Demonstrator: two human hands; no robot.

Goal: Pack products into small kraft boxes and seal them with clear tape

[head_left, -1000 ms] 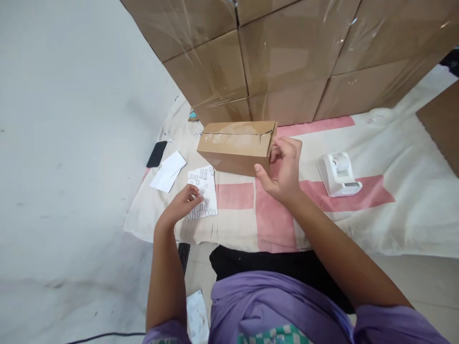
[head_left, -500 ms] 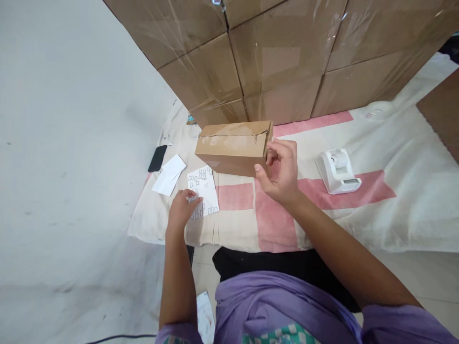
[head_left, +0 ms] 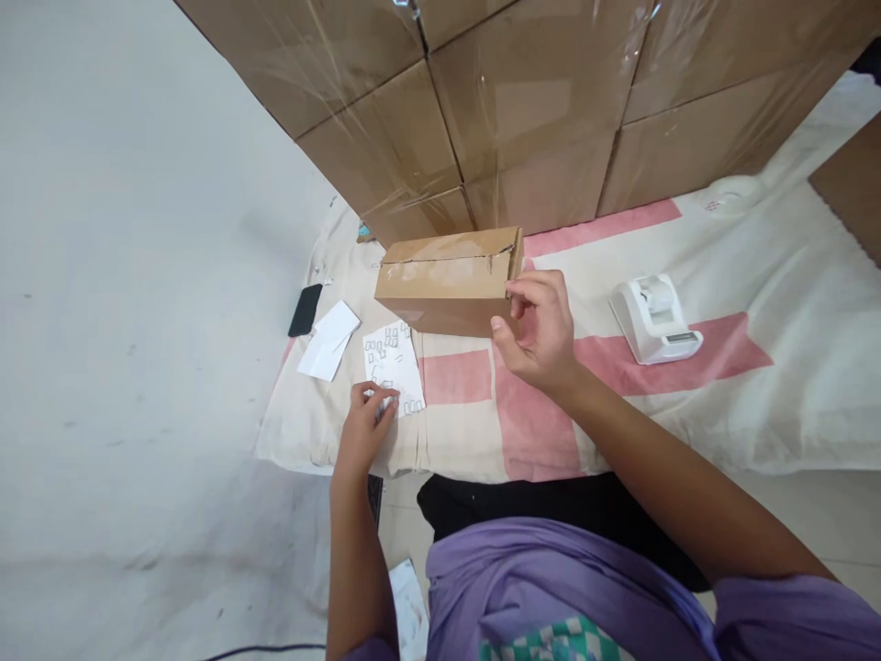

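A small brown cardboard box [head_left: 444, 283] lies lengthwise on the cloth, its top seam taped and slightly torn near the right end. My right hand [head_left: 540, 326] holds that right end, thumb by the front face and bent fingers at the end edge. Some fingertips are partly hidden against the cardboard. Over the lower part of a white paper with small drawn rectangles [head_left: 409, 372], my left hand [head_left: 364, 422] hovers or rests with fingers loosely bent and thumb apart. Nothing shows in it, and whether it touches the paper I cannot tell.
Behind the box rises a wall of large taped cartons [head_left: 529, 110]. A white tape dispenser [head_left: 657, 321] stands to the right, with a tape roll [head_left: 733, 195] beyond it. Folded white papers [head_left: 328, 341] and a black phone [head_left: 305, 310] lie left, near the white wall [head_left: 138, 275].
My left hand has shifted slightly right and down over the drawn paper. My right hand stays at the box's right end, fingers slightly lower. The view has shifted a little.
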